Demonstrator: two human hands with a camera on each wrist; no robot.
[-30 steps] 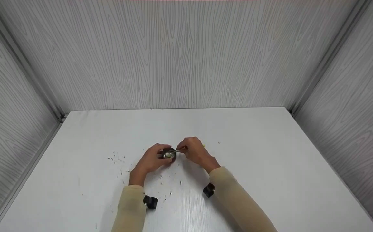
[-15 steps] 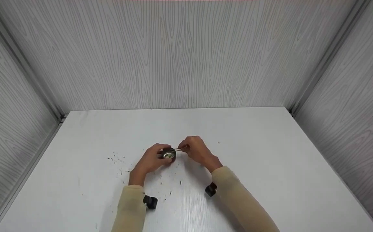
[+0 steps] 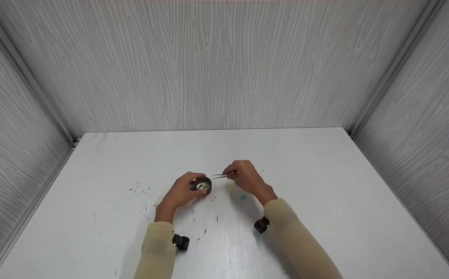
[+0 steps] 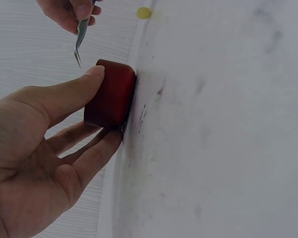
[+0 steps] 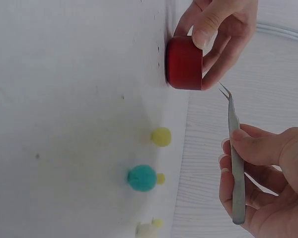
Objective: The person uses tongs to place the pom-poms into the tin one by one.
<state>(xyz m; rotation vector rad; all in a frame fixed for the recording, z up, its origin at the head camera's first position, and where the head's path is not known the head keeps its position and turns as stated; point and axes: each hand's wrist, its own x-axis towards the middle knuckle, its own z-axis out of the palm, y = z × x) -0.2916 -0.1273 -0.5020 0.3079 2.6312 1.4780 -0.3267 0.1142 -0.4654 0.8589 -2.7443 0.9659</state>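
Note:
My left hand [image 3: 180, 192] grips a small red cup [image 4: 111, 94] between thumb and fingers and holds it steady at the table surface. Pale bits show inside the cup's shiny opening [image 3: 203, 186] in the head view. Between the thumb and fingers of my right hand [image 5: 273, 168] are silver tweezers [image 5: 238, 193] with bent tips. Those tips are spread slightly, with nothing between them, just outside the cup's rim. Below the right hand lie a yellow pom-pom [image 5: 162, 137] and a teal pom-pom [image 5: 142, 178]; a whitish one [image 5: 147, 230] is partly cut off by the right wrist view's edge.
Smaller yellow balls [image 5: 161, 178] lie beside the teal and whitish ones. Dark specks [image 3: 141, 190] are scattered on the white table [image 3: 306, 174] left of and in front of the hands. Grey wood-grain panels [image 3: 209, 66] stand behind and at both sides.
My right hand has drawn back to the right with the tweezers, and their tips have left the cup. Yellow and teal pom-poms have come into view below it. My left hand has stayed put.

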